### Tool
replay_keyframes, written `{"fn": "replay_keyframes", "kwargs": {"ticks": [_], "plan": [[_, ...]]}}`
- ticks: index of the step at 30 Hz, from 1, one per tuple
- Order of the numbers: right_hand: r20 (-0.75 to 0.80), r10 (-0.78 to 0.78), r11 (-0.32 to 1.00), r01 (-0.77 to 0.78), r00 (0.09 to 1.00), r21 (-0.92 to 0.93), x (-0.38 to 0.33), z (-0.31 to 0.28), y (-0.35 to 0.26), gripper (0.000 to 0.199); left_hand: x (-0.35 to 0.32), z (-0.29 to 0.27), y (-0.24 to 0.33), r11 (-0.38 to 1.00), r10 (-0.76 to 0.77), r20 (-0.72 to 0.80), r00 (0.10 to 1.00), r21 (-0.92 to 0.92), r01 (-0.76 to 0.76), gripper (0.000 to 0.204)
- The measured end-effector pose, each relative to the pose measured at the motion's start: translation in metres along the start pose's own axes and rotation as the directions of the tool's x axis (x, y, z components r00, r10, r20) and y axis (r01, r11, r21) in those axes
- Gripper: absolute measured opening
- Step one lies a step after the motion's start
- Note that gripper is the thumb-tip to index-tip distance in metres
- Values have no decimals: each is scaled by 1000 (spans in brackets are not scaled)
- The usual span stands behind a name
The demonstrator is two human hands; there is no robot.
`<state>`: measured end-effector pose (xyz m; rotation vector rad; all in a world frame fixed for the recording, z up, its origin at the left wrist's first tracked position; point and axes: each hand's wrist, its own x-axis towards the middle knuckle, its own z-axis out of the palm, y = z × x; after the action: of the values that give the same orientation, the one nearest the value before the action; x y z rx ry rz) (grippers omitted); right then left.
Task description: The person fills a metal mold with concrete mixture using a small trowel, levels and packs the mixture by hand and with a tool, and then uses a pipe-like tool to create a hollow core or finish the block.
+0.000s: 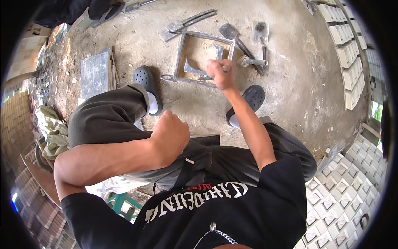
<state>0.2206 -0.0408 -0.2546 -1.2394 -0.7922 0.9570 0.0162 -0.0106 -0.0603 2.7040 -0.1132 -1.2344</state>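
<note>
My right hand is closed round a short-handled tool, its rounded handle end sticking out of the fist. The tool's head is partly hidden, low over the near side of a square metal mould frame. Inside the frame lie a curved grey metal piece and another grey shaped piece, on a pale sandy surface. My left hand is a fist above my left thigh, apart from the frame. Whatever it holds, if anything, is hidden.
Trowels and a flat square tool lie beyond the frame, with a pale-handled tool at its right. Dark boards lie left. Pale moulded blocks line the right and lower right. My clogs flank the frame.
</note>
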Motion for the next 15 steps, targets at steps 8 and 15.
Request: {"fn": "replay_keyframes", "kwargs": {"ticks": [8, 15], "plan": [[-51, -24, 998, 21, 998, -61, 18, 15, -8, 52, -6, -1, 2, 999, -19, -24, 1000, 30, 20, 43], [-10, -83, 959, 77, 996, -272, -6, 10, 39, 48, 0, 1, -4, 1000, 10, -41, 999, 22, -9, 41]]}}
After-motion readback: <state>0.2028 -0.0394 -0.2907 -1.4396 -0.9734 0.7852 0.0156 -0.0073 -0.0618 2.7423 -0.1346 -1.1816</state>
